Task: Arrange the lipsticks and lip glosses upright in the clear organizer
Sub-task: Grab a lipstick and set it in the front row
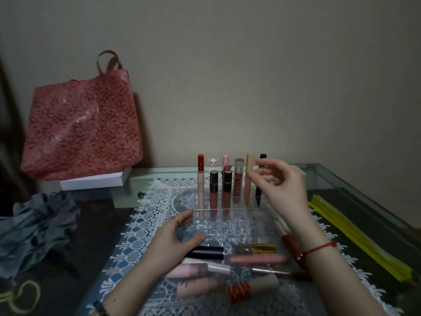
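Note:
The clear organizer (230, 216) stands on a white lace mat (145, 226). Its back slots hold several upright tubes, among them a red-capped gloss (200, 165), a pink-capped one (225, 159) and a beige gloss (248, 179). At the right end, a black tube (262, 157) stands slightly tilted in a slot, and my right hand (281, 185) pinches its middle with curled fingertips. My left hand (175, 240) rests open against the organizer's front left corner. Several loose tubes lie in front: a black lipstick (206, 252), a gold-capped gloss (257, 248), a pink gloss (258, 259) and a red-patterned tube (250, 290).
A red floral bag (82, 128) sits on a white box (93, 181) at the back left. Grey cloth (34, 229) is heaped at the left. Yellow strips (360, 236) lie along the right side of the glass table. The wall is close behind the organizer.

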### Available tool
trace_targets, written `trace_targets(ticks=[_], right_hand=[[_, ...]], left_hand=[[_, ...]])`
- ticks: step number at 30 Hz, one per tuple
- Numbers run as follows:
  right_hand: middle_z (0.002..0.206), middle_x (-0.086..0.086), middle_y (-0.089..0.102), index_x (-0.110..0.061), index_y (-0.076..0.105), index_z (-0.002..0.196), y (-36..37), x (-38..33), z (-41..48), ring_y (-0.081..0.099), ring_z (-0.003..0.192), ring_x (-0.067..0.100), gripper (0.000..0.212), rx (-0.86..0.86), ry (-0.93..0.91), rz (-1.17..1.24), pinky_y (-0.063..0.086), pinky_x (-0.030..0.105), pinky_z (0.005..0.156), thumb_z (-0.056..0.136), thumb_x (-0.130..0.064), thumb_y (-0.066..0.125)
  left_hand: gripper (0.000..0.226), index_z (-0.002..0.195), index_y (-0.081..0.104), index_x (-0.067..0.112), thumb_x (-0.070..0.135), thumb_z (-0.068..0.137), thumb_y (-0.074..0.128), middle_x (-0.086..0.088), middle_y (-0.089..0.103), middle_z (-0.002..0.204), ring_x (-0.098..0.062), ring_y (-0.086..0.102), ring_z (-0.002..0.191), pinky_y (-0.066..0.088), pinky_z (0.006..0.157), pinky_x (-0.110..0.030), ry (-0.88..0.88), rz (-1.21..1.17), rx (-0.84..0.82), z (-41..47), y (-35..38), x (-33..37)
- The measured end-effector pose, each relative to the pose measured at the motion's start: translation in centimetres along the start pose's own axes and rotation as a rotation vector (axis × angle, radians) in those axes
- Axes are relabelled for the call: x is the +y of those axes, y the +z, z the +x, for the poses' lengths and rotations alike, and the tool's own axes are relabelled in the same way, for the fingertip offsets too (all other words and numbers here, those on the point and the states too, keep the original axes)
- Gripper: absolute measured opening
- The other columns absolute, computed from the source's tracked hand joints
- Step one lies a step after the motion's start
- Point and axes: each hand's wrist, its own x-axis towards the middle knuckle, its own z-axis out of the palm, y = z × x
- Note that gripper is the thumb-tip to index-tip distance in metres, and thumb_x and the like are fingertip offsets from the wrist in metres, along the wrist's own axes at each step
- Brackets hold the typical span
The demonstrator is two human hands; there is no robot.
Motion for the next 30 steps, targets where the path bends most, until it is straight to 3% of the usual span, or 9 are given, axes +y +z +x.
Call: trace_targets(ticks=[5, 9, 14, 19, 23, 27, 30], right_hand=[[0.076, -0.005, 0.066, -0.024, 0.064, 0.088, -4.0, 0.7, 0.9, 0.061, 0.062, -0.003, 0.024, 0.042, -0.004, -0.111, 0.047, 0.005, 0.056, 0.074, -0.007, 0.072], [0.077, 0.004, 0.065, -0.014, 0.065, 0.092, -6.3, 2.9, 1.3, 0.061, 0.067, 0.011, 0.022, 0.005, 0.106, -0.260, 0.051, 0.009, 0.061, 0.074, -0.003, 0.071], [0.076, 0.000, 0.063, -0.013, 0.066, 0.098, -7.3, 6.2, 0.3, 0.055, 0.066, 0.008, 0.024, -0.052, 0.184, -0.513, 0.039, 0.008, 0.052, 0.075, -0.008, 0.071], [0.077, -0.006, 0.061, -0.016, 0.065, 0.103, -6.9, 7.4, -0.4, 0.055, 0.069, 0.006, 0.027, -0.141, 0.123, -0.690, 0.041, 0.014, 0.059, 0.076, -0.015, 0.070], [0.087, -0.004, 0.063, -0.016, 0.064, 0.108, -6.3, 7.6, -0.5, 0.053, 0.071, 0.006, 0.029, -0.207, 0.066, -0.801, 0.036, 0.009, 0.058, 0.079, -0.017, 0.067], [0.103, 0.005, 0.068, -0.012, 0.063, 0.109, -5.6, 7.4, -0.4, 0.059, 0.077, 0.012, 0.027, -0.203, 0.094, -0.873, 0.049, 0.022, 0.072, 0.081, -0.010, 0.061], [0.103, 0.010, 0.068, -0.011, 0.065, 0.106, -5.1, 7.2, -0.2, 0.063, 0.089, 0.022, 0.029, -0.217, 0.106, -0.970, 0.054, 0.033, 0.081, 0.080, -0.001, 0.058]], left_hand=[[0.083, 0.127, 0.046, 0.030, 0.056, 0.052, 0.069, 0.017, 0.052, 0.121, 0.003, 0.049, 0.113, 0.036, 0.100, -0.022, -0.009, -0.005, 0.006, 0.1, 0.1, -0.2], [0.077, 0.122, 0.047, 0.036, 0.056, 0.051, 0.069, 0.019, 0.052, 0.118, 0.008, 0.048, 0.108, 0.034, 0.094, -0.016, 0.000, -0.002, 0.008, 0.1, 0.1, -0.2], [0.070, 0.111, 0.045, 0.047, 0.063, 0.046, 0.067, 0.025, 0.052, 0.111, 0.014, 0.047, 0.103, 0.034, 0.090, -0.014, 0.004, 0.007, 0.013, 0.1, 0.1, -0.2], [0.077, 0.120, 0.048, 0.035, 0.059, 0.049, 0.067, 0.019, 0.055, 0.114, 0.009, 0.050, 0.105, 0.036, 0.091, -0.016, 0.020, 0.037, 0.017, 0.3, 0.0, -0.4], [0.079, 0.123, 0.049, 0.030, 0.056, 0.051, 0.068, 0.015, 0.056, 0.115, 0.005, 0.051, 0.107, 0.037, 0.097, -0.021, 0.028, 0.043, 0.019, 0.2, 0.0, -0.2], [0.079, 0.125, 0.048, 0.027, 0.051, 0.053, 0.069, 0.014, 0.055, 0.117, 0.005, 0.051, 0.107, 0.037, 0.097, -0.021, 0.025, 0.030, 0.013, 0.2, 0.0, 0.1], [0.077, 0.123, 0.048, 0.030, 0.053, 0.052, 0.068, 0.016, 0.055, 0.115, 0.008, 0.050, 0.104, 0.036, 0.094, -0.018, 0.028, 0.032, 0.013, 0.1, 0.0, 0.1]])
